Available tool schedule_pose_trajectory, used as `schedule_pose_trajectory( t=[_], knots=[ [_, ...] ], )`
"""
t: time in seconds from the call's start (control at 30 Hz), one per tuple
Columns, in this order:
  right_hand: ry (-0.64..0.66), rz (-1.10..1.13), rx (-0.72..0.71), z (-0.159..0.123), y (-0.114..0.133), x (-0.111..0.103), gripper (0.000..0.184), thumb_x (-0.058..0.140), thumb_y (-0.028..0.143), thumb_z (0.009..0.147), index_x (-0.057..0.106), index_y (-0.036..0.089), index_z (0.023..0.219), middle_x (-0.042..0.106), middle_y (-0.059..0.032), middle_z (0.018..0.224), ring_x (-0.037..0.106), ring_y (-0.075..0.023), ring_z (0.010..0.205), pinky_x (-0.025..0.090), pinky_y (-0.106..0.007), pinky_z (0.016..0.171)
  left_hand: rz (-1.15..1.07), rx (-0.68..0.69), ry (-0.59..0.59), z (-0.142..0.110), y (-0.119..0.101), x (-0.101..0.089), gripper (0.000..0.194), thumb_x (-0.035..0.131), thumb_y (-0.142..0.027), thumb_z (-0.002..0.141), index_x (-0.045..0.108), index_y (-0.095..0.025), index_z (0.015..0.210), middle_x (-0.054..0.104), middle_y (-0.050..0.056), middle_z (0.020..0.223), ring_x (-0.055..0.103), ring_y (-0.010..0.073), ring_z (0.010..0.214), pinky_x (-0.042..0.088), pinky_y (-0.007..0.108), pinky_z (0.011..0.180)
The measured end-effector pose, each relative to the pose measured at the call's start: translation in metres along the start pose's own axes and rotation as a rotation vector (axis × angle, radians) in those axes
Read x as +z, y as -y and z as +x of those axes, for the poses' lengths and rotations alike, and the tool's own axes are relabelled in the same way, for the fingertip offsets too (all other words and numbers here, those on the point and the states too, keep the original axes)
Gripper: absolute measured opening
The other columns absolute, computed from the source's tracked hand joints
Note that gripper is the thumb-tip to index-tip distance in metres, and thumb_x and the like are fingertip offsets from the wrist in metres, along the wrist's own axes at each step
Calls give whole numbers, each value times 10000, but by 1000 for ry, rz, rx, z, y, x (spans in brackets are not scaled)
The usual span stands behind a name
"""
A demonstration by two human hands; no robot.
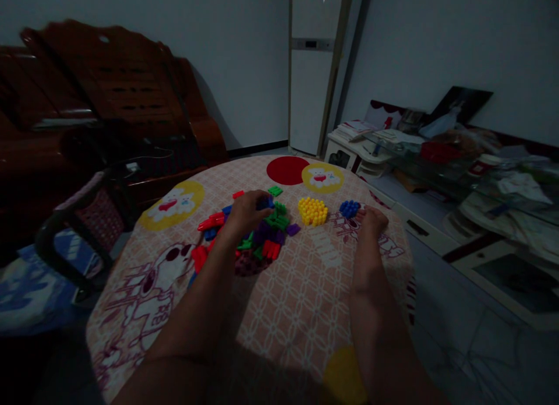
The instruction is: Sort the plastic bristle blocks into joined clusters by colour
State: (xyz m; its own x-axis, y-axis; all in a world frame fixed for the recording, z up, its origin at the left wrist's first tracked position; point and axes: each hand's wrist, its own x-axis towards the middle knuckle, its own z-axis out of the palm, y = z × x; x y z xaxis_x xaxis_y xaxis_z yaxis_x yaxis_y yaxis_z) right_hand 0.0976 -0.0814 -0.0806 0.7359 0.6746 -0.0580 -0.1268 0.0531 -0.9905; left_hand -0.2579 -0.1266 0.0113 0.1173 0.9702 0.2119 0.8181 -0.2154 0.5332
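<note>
My left hand reaches over a mixed pile of plastic building blocks, its thumb and fingers closed around a blue building block. In the pile lie red blocks, green blocks and purple blocks, partly hidden by my left hand and forearm. To the right, my right hand is loosely curled, its fingertips against the right edge of a small cluster of blue building blocks. Between the hands stands a tight group of yellow blocks, knobs upward.
The blocks lie on a round table with a patterned pink tablecloth. A wooden bench stands behind on the left, near a dark-framed chair or cart. Along the right runs a low cabinet cluttered with papers and bags. A tall white unit stands at the back.
</note>
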Motion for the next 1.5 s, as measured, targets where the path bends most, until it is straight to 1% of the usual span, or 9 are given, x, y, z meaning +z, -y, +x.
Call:
schedule_pose_trajectory(
  t=[0.1, 0.23, 0.33, 0.43, 0.7, 1.0, 1.2, 1.33, 1.5],
  knots=[
    [-115, 24, 58, -7, 7, 2, 138, 506, 93, 727, 593, 201, 726, 567, 66, 499, 609, -128, 474, 517, -188, 431, -152, 157, 91, -3, -43, 32, 470, 700, -204, 788, 677, -198, 1257, 722, 87, 1226, 686, 228, 1094, 539, 372, 998],
    [-124, 46, 88, -13, 13, 4, 159, 492, 77, 741, 595, 198, 725, 579, 61, 502, 614, -126, 475, 515, -181, 444, -121, 314, 190, -7, -93, 89, 477, 808, -215, 717, 712, -220, 1184, 720, 81, 1190, 669, 249, 1124, 527, 379, 1018],
    [-121, 37, 88, -12, 12, 3, 167, 488, 73, 749, 594, 202, 739, 587, 58, 511, 624, -124, 487, 510, -172, 446, -104, 325, 294, -5, -114, 122, 411, 841, -262, 710, 745, -216, 1107, 735, 78, 1136, 682, 255, 1091, 532, 345, 975],
    [-104, 28, 69, -9, 8, 2, 164, 496, 80, 752, 603, 204, 758, 600, 57, 525, 634, -125, 498, 524, -177, 458, -125, 291, 297, 1, -125, 139, 342, 782, -285, 786, 742, -210, 1117, 742, 79, 1120, 688, 246, 1076, 528, 323, 955],
    [-107, 60, 90, -3, 4, 0, 157, 510, 94, 752, 643, 163, 800, 597, 57, 505, 619, -126, 472, 530, -187, 467, 52, 110, 198, 6, -157, 159, 353, 612, -249, 900, 634, -152, 1239, 696, 175, 1208, 683, 280, 1102, 544, 357, 917],
    [-108, 57, 107, -7, 10, 1, 143, 523, 82, 751, 619, 187, 765, 585, 72, 500, 612, -109, 460, 503, -165, 442, -5, 272, 267, -7, -152, 150, 298, 600, -191, 878, 685, -142, 1160, 702, 171, 1241, 650, 285, 1196, 509, 367, 1045],
    [-119, 32, 104, -14, 21, -6, 65, 567, 156, 786, 623, 178, 762, 598, 66, 484, 525, -95, 360, 403, -161, 320, -137, 208, 179, 4, -154, 156, 427, 618, -113, 839, 617, -162, 1264, 722, 137, 1225, 658, 272, 1176, 504, 362, 1024],
    [43, -22, 89, -21, 35, -16, 115, 656, 222, 803, 616, 164, 712, 594, 48, 466, 452, -74, 295, 277, -154, 257, -216, 198, 88, 13, -162, 167, 400, 630, -136, 848, 581, -191, 1242, 709, 111, 1220, 654, 249, 1135, 505, 351, 983],
    [246, -140, 66, -20, 42, -27, 215, 732, 277, 826, 642, 136, 691, 648, 6, 540, 501, -83, 309, 352, -165, 275, -212, 210, 53, 18, -168, 181, 269, 587, -179, 893, 602, -188, 1161, 679, 112, 1184, 651, 246, 1069, 513, 361, 936]
  ],
)
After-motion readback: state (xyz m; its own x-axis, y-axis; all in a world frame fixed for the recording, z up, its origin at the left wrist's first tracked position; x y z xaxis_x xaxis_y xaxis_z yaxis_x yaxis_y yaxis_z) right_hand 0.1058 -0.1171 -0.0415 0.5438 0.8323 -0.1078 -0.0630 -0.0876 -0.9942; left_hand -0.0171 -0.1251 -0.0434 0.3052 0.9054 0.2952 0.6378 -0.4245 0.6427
